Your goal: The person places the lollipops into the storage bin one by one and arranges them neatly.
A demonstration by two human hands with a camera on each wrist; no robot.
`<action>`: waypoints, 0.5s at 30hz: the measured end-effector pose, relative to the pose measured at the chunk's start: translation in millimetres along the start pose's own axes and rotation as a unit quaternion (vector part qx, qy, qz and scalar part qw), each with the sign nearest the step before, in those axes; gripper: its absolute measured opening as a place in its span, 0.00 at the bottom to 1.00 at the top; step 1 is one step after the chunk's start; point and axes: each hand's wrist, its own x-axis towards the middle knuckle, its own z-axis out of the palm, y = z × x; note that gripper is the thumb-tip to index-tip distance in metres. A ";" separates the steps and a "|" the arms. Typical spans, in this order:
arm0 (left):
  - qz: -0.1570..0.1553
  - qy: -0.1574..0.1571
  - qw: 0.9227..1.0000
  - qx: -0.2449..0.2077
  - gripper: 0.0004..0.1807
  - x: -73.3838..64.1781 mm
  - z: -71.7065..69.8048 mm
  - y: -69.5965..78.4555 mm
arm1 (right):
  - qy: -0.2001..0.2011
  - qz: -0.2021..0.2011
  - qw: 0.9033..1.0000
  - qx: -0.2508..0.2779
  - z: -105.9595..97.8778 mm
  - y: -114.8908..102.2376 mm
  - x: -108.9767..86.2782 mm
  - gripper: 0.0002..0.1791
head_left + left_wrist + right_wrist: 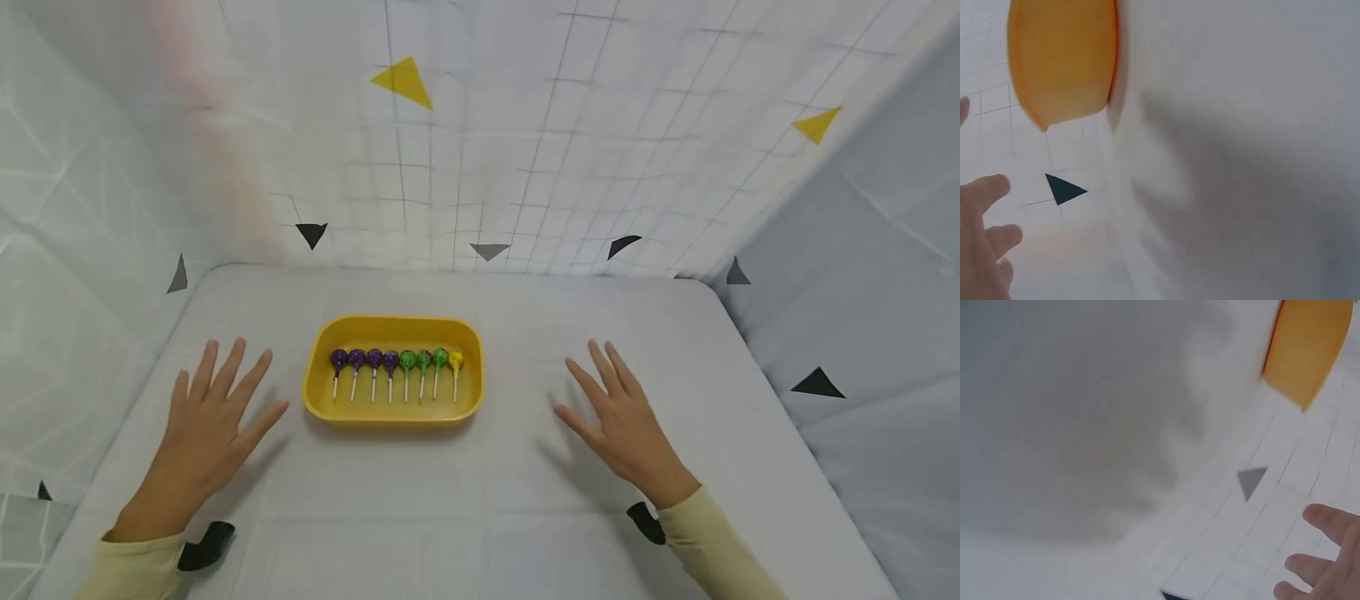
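A shallow yellow tray point(393, 416) with rounded corners sits left of centre on the white-covered table. Inside lie several lollipops in a row, sticks toward the person: purple-wrapped ones point(374, 358) on the left, green ones point(423, 359) in the middle, a yellow one point(456, 360) at the right end. To the tray's left, my left hand point(206, 432) is spread above the table, holding nothing. My right hand point(626, 429) hovers well to the right of the tray, fingers apart and holding nothing. Both wrist views show the tray's outer side; its contents are hidden there.
White cloth point(525, 492) covers the table. A white gridded curtain point(510, 150) with yellow and dark triangles hangs behind the far edge, and pale cloth walls point(885, 275) stand on either side. A black strap piece point(207, 546) shows at the left cuff.
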 end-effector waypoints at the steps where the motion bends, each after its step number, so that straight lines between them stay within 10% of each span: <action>1: 0.000 0.006 1.000 0.020 0.45 -2.6 -4.9 -2.3 | 0.010 0.007 1.000 -0.007 -3.3 4.2 -3.5 0.40; 15: -0.023 0.006 0.998 0.054 0.56 -0.5 -27.0 2.8 | 0.044 0.027 0.998 -0.030 -23.3 14.8 -8.7 0.44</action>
